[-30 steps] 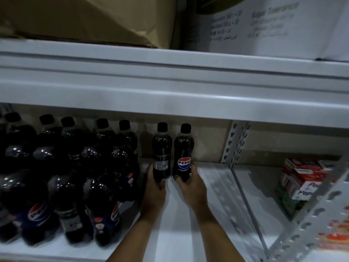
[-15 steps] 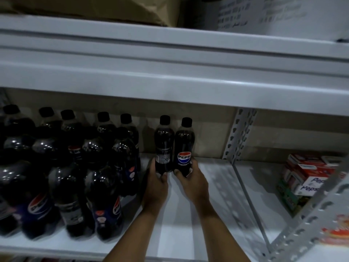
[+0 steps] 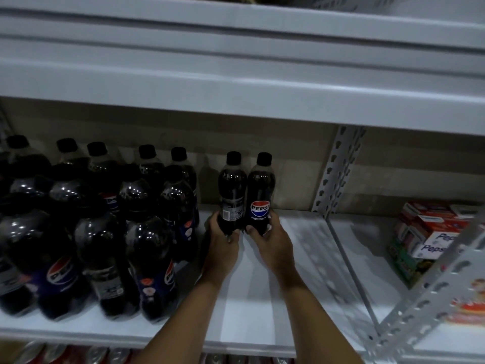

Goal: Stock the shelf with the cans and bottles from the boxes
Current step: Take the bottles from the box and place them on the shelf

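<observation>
Glossy dark plastic bottles (image 3: 246, 195), upright

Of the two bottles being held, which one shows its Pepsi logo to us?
The bottle in the right hand, the right-hand bottle; the left hand's bottle shows only its barcode side.

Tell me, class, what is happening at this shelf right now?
A person is stocking a white shelf with cola. The left hand grips one small bottle and the right hand grips another, both upright, side by side near the back wall. A crowd of larger bottles stands to the left.
</observation>
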